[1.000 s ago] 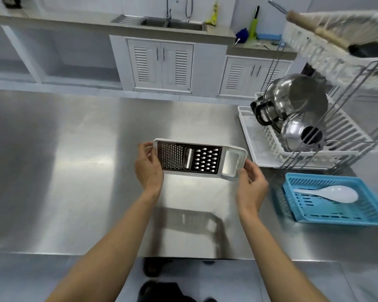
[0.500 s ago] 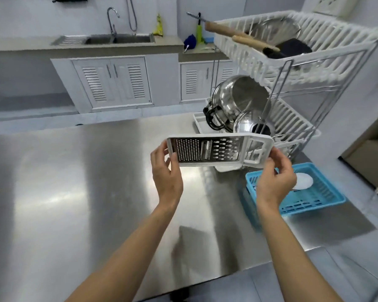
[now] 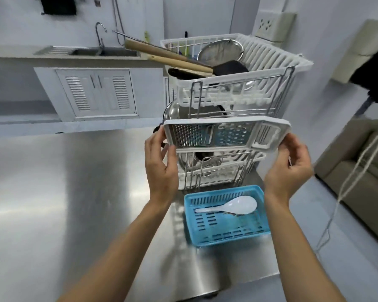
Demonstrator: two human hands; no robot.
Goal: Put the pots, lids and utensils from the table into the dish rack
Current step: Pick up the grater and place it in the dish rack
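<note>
I hold a flat white-framed metal grater (image 3: 225, 135) level in front of the two-tier dish rack (image 3: 238, 81). My left hand (image 3: 162, 164) pinches its left end and my right hand (image 3: 289, 168) pinches the handle end on the right. The rack's upper white basket holds wooden-handled utensils (image 3: 168, 55), a black spatula and a wire strainer (image 3: 220, 51). Steel pots (image 3: 175, 110) sit in the lower tier, mostly hidden behind the grater. A white rice spoon (image 3: 231, 207) lies in a blue plastic basket (image 3: 225, 234) on the steel table, below my hands.
The steel table (image 3: 63, 192) stretches to the left, and its right edge runs just past the blue basket. A counter with a sink (image 3: 100, 51) and louvred cabinets stands behind. A sofa (image 3: 358, 175) and a hanging cord (image 3: 345, 188) are on the right.
My view has swung right and closer to the rack. Both hands have carried the grater up and right, so that it now sits in front of the rack's lower tier.
</note>
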